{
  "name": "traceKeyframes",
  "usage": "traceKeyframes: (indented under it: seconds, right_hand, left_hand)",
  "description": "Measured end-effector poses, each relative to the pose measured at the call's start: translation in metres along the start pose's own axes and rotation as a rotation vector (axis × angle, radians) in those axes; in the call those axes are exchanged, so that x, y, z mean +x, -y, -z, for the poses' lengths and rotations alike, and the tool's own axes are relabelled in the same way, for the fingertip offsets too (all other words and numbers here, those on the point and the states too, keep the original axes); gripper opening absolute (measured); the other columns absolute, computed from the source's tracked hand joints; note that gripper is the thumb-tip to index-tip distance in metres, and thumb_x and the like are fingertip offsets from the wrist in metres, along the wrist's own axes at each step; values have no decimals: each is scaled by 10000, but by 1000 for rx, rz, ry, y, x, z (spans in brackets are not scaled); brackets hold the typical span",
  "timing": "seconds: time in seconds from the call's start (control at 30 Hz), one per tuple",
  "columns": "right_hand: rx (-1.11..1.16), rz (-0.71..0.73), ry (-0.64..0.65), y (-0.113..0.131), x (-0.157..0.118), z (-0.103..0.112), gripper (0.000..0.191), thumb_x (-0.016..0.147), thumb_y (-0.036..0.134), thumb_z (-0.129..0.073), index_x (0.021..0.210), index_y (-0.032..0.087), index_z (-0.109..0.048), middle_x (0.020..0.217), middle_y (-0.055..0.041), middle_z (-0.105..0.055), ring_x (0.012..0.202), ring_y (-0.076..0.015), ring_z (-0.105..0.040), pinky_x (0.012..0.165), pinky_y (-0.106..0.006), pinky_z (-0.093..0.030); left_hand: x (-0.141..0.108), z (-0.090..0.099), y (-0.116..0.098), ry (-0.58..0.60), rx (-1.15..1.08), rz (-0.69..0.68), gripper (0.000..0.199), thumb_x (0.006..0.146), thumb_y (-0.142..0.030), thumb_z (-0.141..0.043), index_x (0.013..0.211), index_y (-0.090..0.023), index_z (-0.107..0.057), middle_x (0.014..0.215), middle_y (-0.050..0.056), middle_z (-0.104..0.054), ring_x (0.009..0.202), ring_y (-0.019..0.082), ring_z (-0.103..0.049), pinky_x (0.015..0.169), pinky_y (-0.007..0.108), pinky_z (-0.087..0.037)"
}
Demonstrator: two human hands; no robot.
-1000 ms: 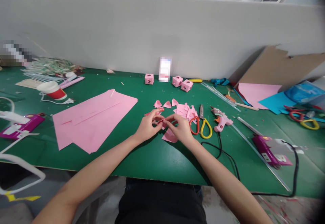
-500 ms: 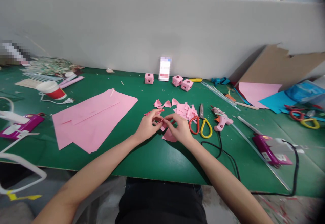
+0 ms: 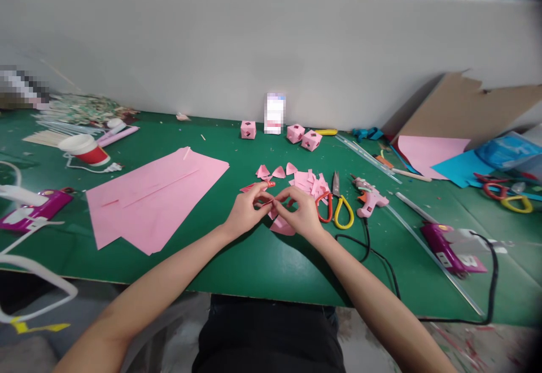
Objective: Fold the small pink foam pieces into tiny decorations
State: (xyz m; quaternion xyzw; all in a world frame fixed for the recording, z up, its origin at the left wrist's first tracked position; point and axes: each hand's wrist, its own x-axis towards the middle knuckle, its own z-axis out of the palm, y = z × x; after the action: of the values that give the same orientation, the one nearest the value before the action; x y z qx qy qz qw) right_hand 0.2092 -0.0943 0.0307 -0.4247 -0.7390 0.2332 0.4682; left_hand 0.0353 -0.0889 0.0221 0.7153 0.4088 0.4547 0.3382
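My left hand [image 3: 249,206] and my right hand [image 3: 298,209] meet over the green table, fingertips pinched together on a small piece of pink paper [image 3: 273,213]. Fingers hide most of that piece. Below it a larger pink paper piece [image 3: 283,226] lies by my right hand. A red-tipped item [image 3: 270,184] shows just beyond my left fingers. Three folded pink paper pieces [image 3: 278,172] sit past my hands. Pink paper scraps [image 3: 311,183] are heaped beyond my right hand, with red-and-yellow-handled scissors [image 3: 336,198] beside it.
Pink sheets [image 3: 156,203] spread to the left. A pink glue gun [image 3: 370,198] with a black cord lies right of the scissors, near a purple power strip [image 3: 451,249]. Several pink paper cubes [image 3: 248,130] and a phone [image 3: 275,114] stand at the back wall. A paper cup [image 3: 87,150] is at far left.
Both hands keep nearly the same pose, pinching the pink paper. The view has shifted very slightly; nothing else visibly moved.
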Motion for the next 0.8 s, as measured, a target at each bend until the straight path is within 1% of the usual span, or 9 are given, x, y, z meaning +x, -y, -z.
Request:
traceKeyframes:
  seconds: [0.17, 0.3, 0.4, 0.5, 0.67, 0.8]
  right_hand:
    - [0, 41, -12, -1, -1, 0, 56, 840, 226, -648, 788, 208, -637, 793, -27, -663, 733, -160, -622, 605, -280, -486]
    - [12, 68, -4, -1, 0, 1, 29, 851, 209, -651, 826, 215, -666, 828, -35, -686, 768, -169, -638, 622, -288, -497]
    - [28, 58, 9, -2, 1, 3, 49, 863, 225, -657, 871, 227, -705, 890, -49, -717, 819, -183, -660, 637, -297, -512]
    - [31, 38, 6, -1, 2, 4, 55, 861, 241, -666, 871, 231, -720, 898, -53, -723, 822, -187, -667, 639, -301, -517]
    - [35, 61, 10, -1, 1, 4, 25, 838, 217, -664, 821, 221, -683, 851, -43, -698, 790, -179, -648, 626, -291, -499]
    - [13, 98, 18, -3, 0, 3, 67, 800, 173, -658, 762, 210, -617, 823, -31, -647, 763, -169, -614, 649, -292, -489]
  left_hand:
    - [-1, 0, -3, 8, 0, 2, 438, 804, -130, -631, 1230, -186, -550, 922, 38, -761, 833, 171, -735, 738, 276, -592]
    - [-1, 0, -4, -15, -2, 16, 418, 808, -162, -645, 1217, -189, -564, 924, 44, -766, 848, 182, -739, 756, 287, -594]
    - [0, 1, -3, -27, -34, 31, 412, 814, -206, -664, 1215, -190, -570, 922, 48, -771, 857, 192, -744, 773, 301, -598]
    - [0, 2, -2, -27, -32, 31, 410, 812, -200, -663, 1211, -184, -570, 942, 56, -775, 873, 197, -745, 790, 313, -598]
    - [-1, 1, -3, -6, 26, -8, 421, 804, -149, -635, 1218, -186, -571, 954, 51, -777, 860, 194, -745, 789, 320, -596]
    - [-2, -1, -2, 23, 37, -30, 446, 795, -120, -616, 1233, -195, -575, 951, 40, -775, 845, 186, -742, 773, 315, -600]
